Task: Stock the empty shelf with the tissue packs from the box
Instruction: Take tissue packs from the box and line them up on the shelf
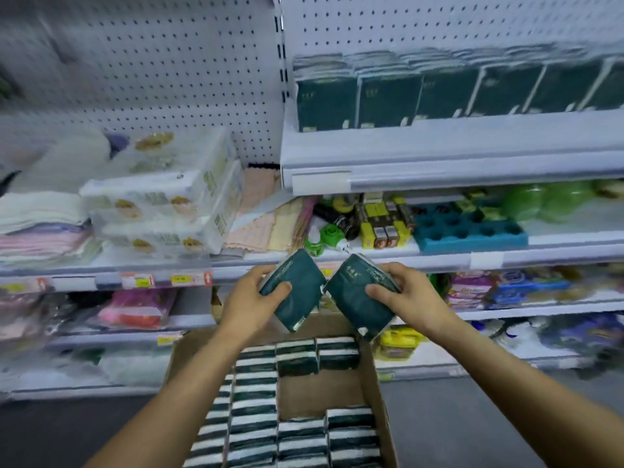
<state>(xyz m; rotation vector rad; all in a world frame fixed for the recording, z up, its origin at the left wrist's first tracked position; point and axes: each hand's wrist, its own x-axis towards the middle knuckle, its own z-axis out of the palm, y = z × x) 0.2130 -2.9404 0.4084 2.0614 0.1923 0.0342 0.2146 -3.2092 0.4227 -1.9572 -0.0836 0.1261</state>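
- Right, both hands are up in front of the shelving, each with a dark green tissue pack, held above the cardboard box (373, 373).
- The left hand (250, 304) grips the left tissue pack (297, 292), thumb curled across its front face and fingers wrapped round the back; the pack tilts with its top leaning right.
- The right hand (408, 298) grips the right tissue pack (354, 298) the same way, thumb over the front, and this pack leans the other way, top toward the left.
- The two packs sit just beside each other, near edges close to touching in the middle, forming a shallow V.
- Below them the box stands open on the floor, with rows of packed tissue packs (253, 400) standing on edge, green and white stripes showing; a bare patch of cardboard bottom shows in the middle.
- Up at the right, the upper shelf (439, 153) already carries a row of shelved green packs (388, 99) standing upright side by side along its back.
- To the left, a middle shelf holds white wrapped bundles (162, 204) stacked on each other, with folded towels (40, 228) beside them.
- On the right of that level lies a blue tray with round holes (469, 229), with small yellow boxes (381, 224) near it; the view is blurred, so labels cannot be read.
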